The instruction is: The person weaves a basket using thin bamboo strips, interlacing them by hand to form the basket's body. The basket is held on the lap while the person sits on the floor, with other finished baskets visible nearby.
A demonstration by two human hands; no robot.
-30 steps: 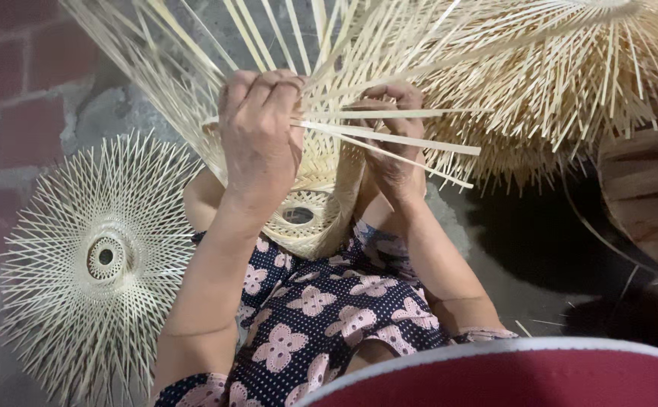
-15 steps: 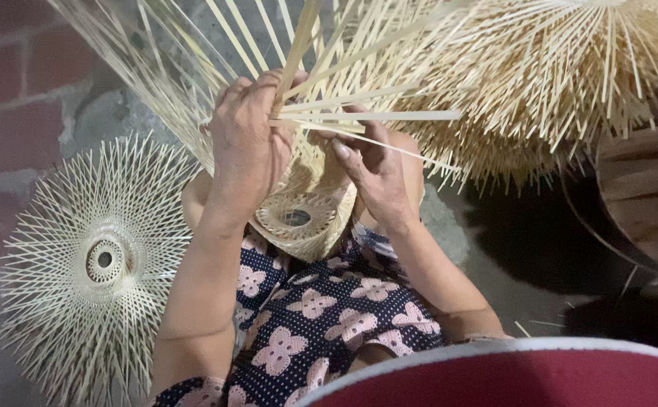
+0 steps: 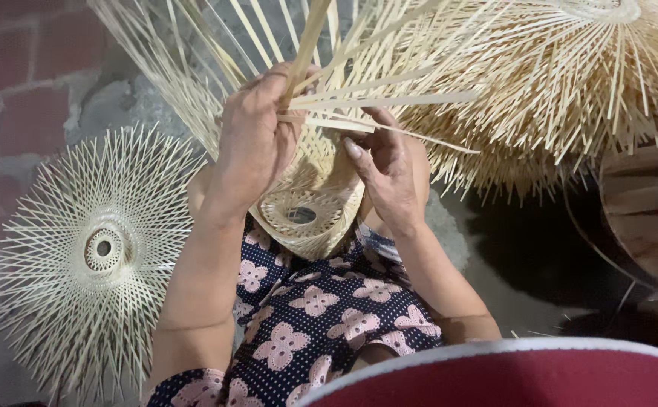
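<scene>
Left hand [image 3: 257, 139]: closed around a bundle of bamboo strips [image 3: 389, 98] at the weave's edge.
Right hand [image 3: 385, 169]: fingers curled against the half-woven basket [image 3: 310, 207], steadying it; no full grasp.
Basket: on the lap, over the flowered dress [image 3: 306, 316].
Handling: light, springy, likely splintery; best held near the woven rim.
Nearby: flat woven disc [image 3: 95, 252] at left.

arms: bare | garment [image 3: 321, 316]: navy, white-dotted, pink flowers | cap brim [image 3: 510, 373]: red, white edge
</scene>
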